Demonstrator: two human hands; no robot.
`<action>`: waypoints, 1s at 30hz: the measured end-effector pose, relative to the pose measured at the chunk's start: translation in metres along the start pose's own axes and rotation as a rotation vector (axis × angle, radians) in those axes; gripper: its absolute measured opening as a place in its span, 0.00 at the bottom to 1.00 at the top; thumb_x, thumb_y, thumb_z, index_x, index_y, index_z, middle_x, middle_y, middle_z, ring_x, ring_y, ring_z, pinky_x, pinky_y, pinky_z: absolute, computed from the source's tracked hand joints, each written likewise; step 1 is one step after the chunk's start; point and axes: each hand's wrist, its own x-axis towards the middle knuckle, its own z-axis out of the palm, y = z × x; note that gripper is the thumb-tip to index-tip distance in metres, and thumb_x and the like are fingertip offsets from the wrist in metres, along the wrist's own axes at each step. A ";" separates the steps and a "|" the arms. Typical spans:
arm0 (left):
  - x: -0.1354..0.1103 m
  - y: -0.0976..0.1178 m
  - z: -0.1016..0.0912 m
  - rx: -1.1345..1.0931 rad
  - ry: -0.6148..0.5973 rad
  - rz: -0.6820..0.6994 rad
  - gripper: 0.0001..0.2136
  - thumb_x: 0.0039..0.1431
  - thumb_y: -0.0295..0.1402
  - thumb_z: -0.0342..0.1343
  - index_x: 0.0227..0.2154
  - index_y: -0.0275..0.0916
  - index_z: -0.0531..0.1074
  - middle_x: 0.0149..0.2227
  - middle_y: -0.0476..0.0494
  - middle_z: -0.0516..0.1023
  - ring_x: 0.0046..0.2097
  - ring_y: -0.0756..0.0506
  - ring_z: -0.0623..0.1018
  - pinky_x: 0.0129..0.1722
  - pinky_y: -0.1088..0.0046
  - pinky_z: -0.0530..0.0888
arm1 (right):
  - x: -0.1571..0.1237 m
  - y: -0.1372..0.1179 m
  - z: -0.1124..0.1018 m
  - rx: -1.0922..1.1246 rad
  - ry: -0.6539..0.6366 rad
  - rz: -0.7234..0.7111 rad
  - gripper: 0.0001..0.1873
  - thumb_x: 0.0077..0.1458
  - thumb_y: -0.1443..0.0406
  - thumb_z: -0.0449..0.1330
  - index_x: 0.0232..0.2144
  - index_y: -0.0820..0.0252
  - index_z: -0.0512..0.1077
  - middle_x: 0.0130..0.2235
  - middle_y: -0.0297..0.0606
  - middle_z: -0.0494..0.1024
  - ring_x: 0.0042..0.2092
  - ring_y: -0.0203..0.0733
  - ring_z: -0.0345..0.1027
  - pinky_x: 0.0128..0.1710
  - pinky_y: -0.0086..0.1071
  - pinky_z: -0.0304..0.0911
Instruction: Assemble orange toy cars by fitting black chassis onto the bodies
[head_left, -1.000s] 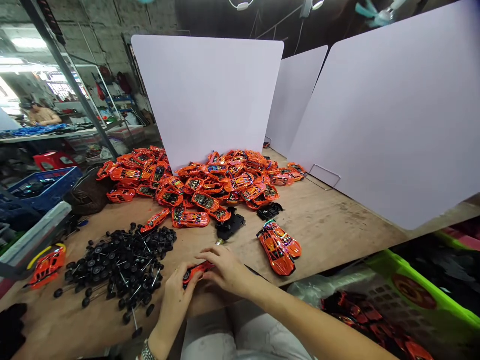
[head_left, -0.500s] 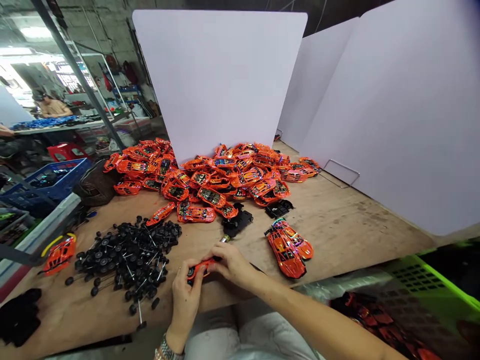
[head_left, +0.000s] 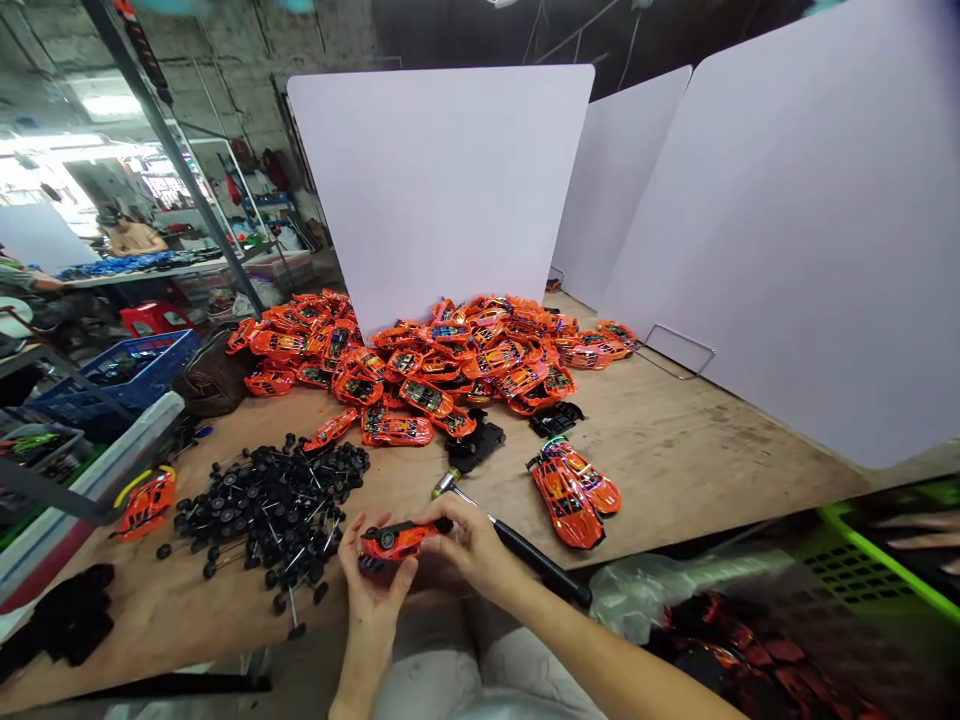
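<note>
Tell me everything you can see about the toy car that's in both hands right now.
The car is orange-red and glossy, with a body that looks like plastic. A dark wheel with a greyish hub shows near the end by the left hand, and a black strip runs along the upper edge. It lies lengthwise across the view, held near the table's front edge. The left hand and right hand both touch it; the right hand's fingers hide its other end.
</note>
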 end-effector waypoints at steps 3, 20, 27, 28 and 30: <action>0.000 0.010 0.008 -0.038 -0.014 -0.014 0.32 0.56 0.44 0.61 0.59 0.46 0.53 0.52 0.37 0.74 0.49 0.42 0.80 0.49 0.62 0.77 | -0.010 0.007 0.014 0.365 0.038 0.136 0.22 0.50 0.48 0.67 0.39 0.57 0.74 0.38 0.38 0.79 0.40 0.44 0.72 0.43 0.36 0.66; 0.027 0.043 0.027 0.992 -0.214 0.442 0.10 0.52 0.31 0.60 0.40 0.44 0.75 0.38 0.43 0.80 0.39 0.36 0.77 0.36 0.60 0.71 | 0.003 -0.006 -0.039 0.102 -0.048 -0.074 0.32 0.56 0.54 0.65 0.59 0.54 0.61 0.54 0.44 0.71 0.57 0.46 0.65 0.59 0.42 0.59; 0.029 0.041 0.042 0.629 -0.308 0.240 0.12 0.53 0.44 0.62 0.37 0.43 0.76 0.35 0.44 0.80 0.37 0.39 0.79 0.36 0.62 0.76 | 0.005 -0.006 -0.045 0.135 0.036 0.029 0.24 0.55 0.53 0.64 0.51 0.56 0.68 0.46 0.38 0.76 0.47 0.43 0.70 0.48 0.35 0.66; 0.029 0.039 0.048 0.579 -0.339 0.182 0.14 0.53 0.46 0.62 0.37 0.43 0.76 0.34 0.45 0.81 0.36 0.40 0.80 0.35 0.63 0.76 | 0.005 -0.011 -0.051 0.104 0.048 0.034 0.22 0.57 0.54 0.63 0.51 0.56 0.68 0.45 0.38 0.76 0.46 0.43 0.70 0.47 0.34 0.66; 0.029 0.032 0.063 0.474 -0.425 0.102 0.16 0.55 0.47 0.60 0.41 0.43 0.75 0.36 0.45 0.81 0.36 0.40 0.80 0.36 0.64 0.77 | 0.008 -0.023 -0.071 -0.043 0.045 0.041 0.17 0.58 0.57 0.61 0.48 0.56 0.70 0.42 0.36 0.77 0.43 0.41 0.71 0.45 0.33 0.66</action>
